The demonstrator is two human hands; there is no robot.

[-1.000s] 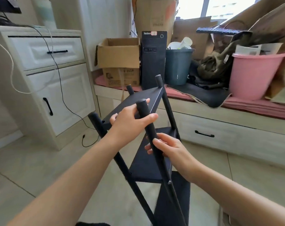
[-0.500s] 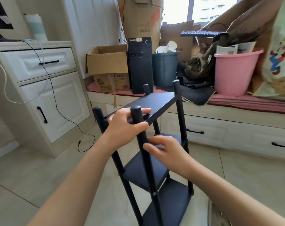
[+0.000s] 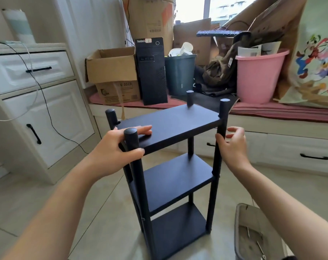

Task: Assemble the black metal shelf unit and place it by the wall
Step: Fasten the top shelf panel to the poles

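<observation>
Now the shelf unit (image 3: 170,166) stands upright on the floor between both hands, left hand (image 3: 114,149) gripping its near-left post, right hand (image 3: 234,145) loosely spread beside the near-right post.

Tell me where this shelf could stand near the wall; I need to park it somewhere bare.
Bare tile floor lies between the shelf unit and the white cabinet, crossed only by a black cable. More tile runs before the bench drawers. The bench top is crowded: cardboard box, computer tower, pink bucket.
</observation>
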